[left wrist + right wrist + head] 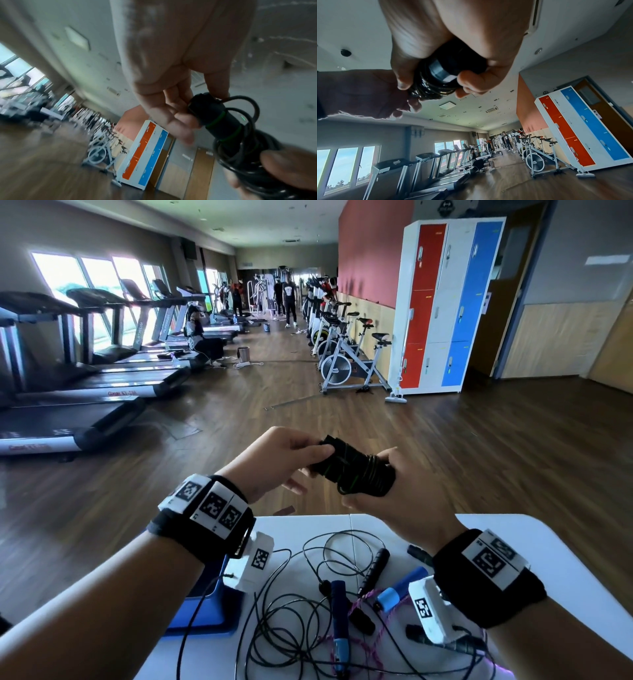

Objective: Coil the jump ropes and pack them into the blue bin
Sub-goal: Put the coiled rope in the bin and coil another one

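A black jump rope with green bands is held in the air beyond the table's far edge, its cord wound round both handles. My right hand grips the wound lower end. My left hand pinches the upper handle tip between thumb and fingers. The blue bin stands on the white table under my left forearm, mostly hidden. Loose ropes with black and blue handles lie tangled on the table.
A pink braided rope runs through the tangle. Treadmills line the left side, exercise bikes and coloured lockers the right. People stand far down the wooden floor.
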`<state>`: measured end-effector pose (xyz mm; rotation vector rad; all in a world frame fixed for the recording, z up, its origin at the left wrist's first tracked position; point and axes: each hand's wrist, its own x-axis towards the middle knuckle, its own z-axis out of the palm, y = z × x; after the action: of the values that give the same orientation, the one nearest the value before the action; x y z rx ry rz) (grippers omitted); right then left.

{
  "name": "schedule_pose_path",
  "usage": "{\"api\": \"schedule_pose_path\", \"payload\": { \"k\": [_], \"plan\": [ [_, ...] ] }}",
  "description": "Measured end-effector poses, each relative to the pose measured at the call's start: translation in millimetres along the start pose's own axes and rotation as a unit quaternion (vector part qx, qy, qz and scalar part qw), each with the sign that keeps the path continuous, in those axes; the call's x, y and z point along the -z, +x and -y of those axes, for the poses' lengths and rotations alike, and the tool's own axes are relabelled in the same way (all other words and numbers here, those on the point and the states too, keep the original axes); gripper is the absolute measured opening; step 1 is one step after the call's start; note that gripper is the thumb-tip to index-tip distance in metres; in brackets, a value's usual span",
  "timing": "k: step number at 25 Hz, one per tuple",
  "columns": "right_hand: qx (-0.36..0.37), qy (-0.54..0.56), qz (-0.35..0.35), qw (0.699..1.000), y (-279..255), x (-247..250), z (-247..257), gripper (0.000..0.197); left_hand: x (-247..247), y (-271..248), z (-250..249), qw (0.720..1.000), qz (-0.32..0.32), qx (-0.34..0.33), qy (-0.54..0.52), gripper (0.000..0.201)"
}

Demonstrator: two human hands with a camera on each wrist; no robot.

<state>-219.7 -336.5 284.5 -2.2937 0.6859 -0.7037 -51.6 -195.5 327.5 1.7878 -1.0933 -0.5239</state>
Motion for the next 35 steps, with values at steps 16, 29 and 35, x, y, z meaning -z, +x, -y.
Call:
{"api": "schedule_pose_path", "payload": {
  "k": [16,29,35],
  "plan": [
    [-0.08,0.407,-0.009,0.91,25,-16,10,0.047,-70,-3,8,0.936,-0.117,-0.019,-0.331,0.047],
    [0.055,0.299,-0.169,0.938,27,-34,31,0.054,-85,19,-26,0.941,-0.308,-0.026,-0.139,0.057],
    [0.073,0.288,-0.173,0.939,25,-29,38,0.049,-82,11,-27,0.935,-0.331,-0.069,-0.105,0.052]
  ]
}}
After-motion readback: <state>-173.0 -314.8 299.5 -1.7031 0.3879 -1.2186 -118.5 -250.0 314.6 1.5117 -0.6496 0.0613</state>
